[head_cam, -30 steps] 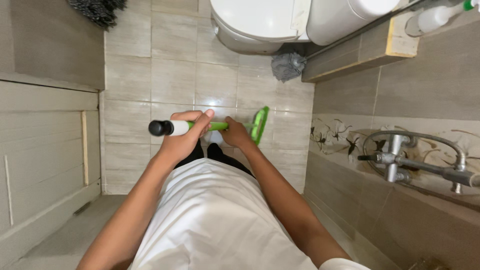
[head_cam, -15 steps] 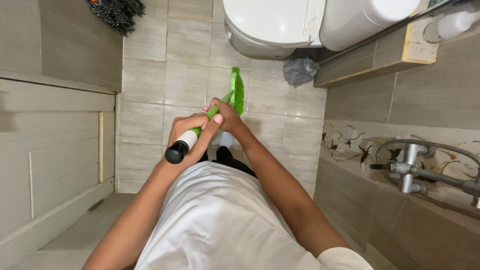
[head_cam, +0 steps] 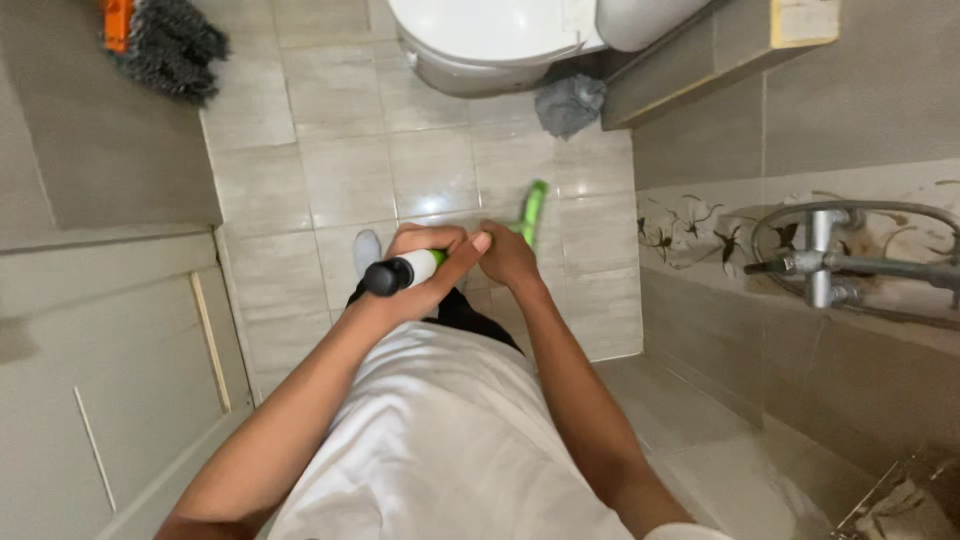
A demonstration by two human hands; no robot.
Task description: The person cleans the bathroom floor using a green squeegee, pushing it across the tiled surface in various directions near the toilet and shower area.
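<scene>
Gripping a green-and-white mop handle (head_cam: 425, 265), the left hand (head_cam: 425, 270) clamps near its black cap and the right hand (head_cam: 505, 255) lower down, its green head (head_cam: 533, 210) on the tiled floor (head_cam: 340, 180) before the toilet (head_cam: 490, 40), floor looking partly cleaned.

Both hands grip 1 stick-like handle (head_cam: 415, 268) with a black cap, a white stretch and a green lower part (head_cam: 533, 212) that reaches down to the tiled floor (head_cam: 340, 180). The left hand (head_cam: 430, 270) wraps the white stretch near the cap; the right hand (head_cam: 507, 255) clasps it just beyond. A white toilet (head_cam: 480, 40) stands ahead, a grey rag (head_cam: 568, 103) beside its base, a dark mop head (head_cam: 165, 45) at upper left, and a metal tap (head_cam: 830, 262) on the right wall.
</scene>
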